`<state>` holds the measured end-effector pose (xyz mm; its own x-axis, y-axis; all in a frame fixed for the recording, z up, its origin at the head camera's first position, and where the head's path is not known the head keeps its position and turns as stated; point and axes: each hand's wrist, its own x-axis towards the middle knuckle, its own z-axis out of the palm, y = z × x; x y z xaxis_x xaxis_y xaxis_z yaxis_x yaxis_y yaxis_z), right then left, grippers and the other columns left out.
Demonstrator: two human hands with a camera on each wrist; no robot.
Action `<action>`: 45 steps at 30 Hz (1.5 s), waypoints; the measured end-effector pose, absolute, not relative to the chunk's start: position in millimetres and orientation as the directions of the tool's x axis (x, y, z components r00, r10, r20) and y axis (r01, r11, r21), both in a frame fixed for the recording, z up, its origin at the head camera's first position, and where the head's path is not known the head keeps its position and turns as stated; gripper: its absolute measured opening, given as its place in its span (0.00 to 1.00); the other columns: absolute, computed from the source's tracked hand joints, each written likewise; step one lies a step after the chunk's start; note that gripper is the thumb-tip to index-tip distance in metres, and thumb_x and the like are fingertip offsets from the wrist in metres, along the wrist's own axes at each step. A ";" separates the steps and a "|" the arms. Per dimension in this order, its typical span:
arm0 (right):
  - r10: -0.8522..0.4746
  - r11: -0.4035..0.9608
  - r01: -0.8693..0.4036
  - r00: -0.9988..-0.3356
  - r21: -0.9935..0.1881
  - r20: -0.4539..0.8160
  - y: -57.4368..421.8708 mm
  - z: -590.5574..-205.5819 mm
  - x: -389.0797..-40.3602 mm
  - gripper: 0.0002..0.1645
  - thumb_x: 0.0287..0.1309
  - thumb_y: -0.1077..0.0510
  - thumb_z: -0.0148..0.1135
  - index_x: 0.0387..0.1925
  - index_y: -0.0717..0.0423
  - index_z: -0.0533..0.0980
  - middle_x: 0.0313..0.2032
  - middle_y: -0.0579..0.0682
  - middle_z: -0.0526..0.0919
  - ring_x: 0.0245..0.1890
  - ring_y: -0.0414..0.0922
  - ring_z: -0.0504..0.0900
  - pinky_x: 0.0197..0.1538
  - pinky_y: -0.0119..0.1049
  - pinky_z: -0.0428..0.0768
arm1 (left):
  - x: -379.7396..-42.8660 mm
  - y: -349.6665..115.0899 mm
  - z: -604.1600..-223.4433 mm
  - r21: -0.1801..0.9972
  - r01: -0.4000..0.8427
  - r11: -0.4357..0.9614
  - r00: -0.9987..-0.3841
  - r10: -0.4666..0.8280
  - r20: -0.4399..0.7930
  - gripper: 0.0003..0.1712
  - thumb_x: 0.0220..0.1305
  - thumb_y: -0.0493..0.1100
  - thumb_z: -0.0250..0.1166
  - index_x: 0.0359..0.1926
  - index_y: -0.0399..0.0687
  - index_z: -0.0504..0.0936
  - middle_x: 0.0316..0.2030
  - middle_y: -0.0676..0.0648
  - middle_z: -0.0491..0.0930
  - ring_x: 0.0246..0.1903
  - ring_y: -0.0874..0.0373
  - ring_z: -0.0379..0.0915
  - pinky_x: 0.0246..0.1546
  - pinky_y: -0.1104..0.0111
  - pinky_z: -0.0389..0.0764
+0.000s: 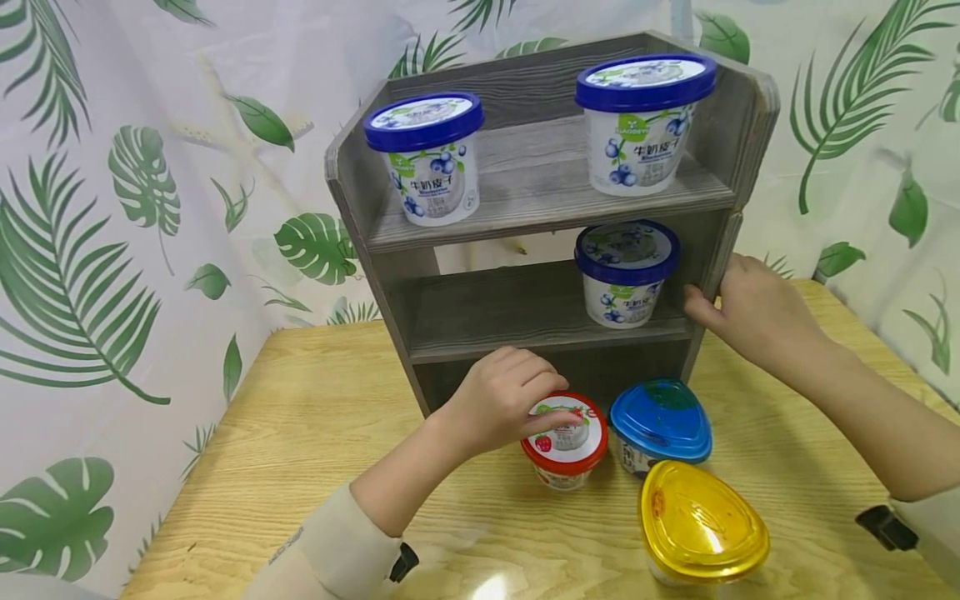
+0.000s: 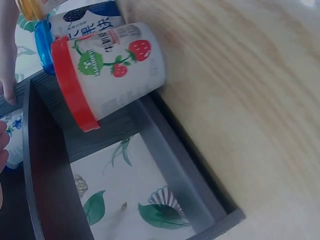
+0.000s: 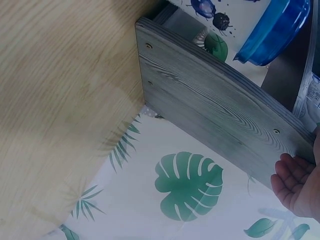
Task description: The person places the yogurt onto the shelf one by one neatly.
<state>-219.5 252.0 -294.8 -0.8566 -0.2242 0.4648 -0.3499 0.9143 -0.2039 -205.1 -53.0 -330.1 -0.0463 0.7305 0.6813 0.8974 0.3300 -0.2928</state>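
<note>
My left hand [image 1: 510,396] is over the red-lidded strawberry tub [image 1: 562,467], its thumb across the lid in the head view. In the left wrist view only fingertips [image 2: 3,145] show at the left edge, apart from that tub. My right hand [image 1: 765,312] grips the side of the grey wooden shelf [image 1: 495,333], thumb at the front edge and fingers along the outer face. On the lower shelf, nearest that thumb, stands a blue-lidded blueberry tub [image 1: 626,287]. Two more blueberry tubs, left [image 1: 431,175] and right [image 1: 637,137], stand on the upper shelf.
A tub with a bright blue three-cornered lid [image 1: 660,421] is on the table [image 1: 322,467] right of the strawberry tub. Closer to me is one with a yellow lid [image 1: 701,521]. Behind the shelf hangs a leaf-patterned cloth [image 1: 247,192].
</note>
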 end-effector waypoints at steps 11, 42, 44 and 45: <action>-0.219 0.917 -0.345 -0.855 -0.199 0.470 251.5 -295.3 -218.9 0.18 0.61 0.55 0.53 0.41 0.69 0.71 0.27 0.60 0.74 0.25 0.53 0.72 0.27 0.50 0.76 | -197.0 -60.3 -354.4 -0.337 0.883 0.326 -0.038 0.765 0.642 0.27 0.50 0.67 0.67 0.32 0.49 0.84 0.29 0.55 0.84 0.31 0.64 0.78 0.36 0.74 0.77; -0.232 0.921 -0.349 -0.850 -0.174 0.473 251.8 -294.1 -218.4 0.19 0.60 0.55 0.54 0.43 0.69 0.70 0.25 0.58 0.73 0.24 0.52 0.70 0.24 0.44 0.72 | -198.1 -69.5 -398.1 -0.330 0.910 0.250 -0.008 0.808 0.590 0.27 0.41 0.67 0.72 0.28 0.50 0.79 0.27 0.56 0.78 0.27 0.64 0.73 0.33 0.75 0.75; -0.235 0.920 -0.352 -0.847 -0.171 0.476 251.8 -294.1 -218.7 0.19 0.60 0.55 0.54 0.43 0.69 0.70 0.25 0.58 0.73 0.24 0.51 0.70 0.24 0.44 0.72 | -197.8 -68.6 -399.0 -0.340 0.908 0.246 0.003 0.807 0.590 0.26 0.42 0.67 0.72 0.28 0.51 0.79 0.26 0.56 0.78 0.27 0.64 0.73 0.34 0.75 0.76; -0.237 0.920 -0.353 -0.846 -0.170 0.478 251.7 -294.1 -218.8 0.19 0.60 0.55 0.54 0.43 0.69 0.70 0.25 0.58 0.73 0.24 0.51 0.71 0.23 0.45 0.73 | -197.5 -68.0 -399.5 -0.341 0.907 0.247 0.003 0.807 0.591 0.26 0.41 0.67 0.72 0.28 0.51 0.79 0.27 0.56 0.78 0.27 0.64 0.73 0.34 0.75 0.76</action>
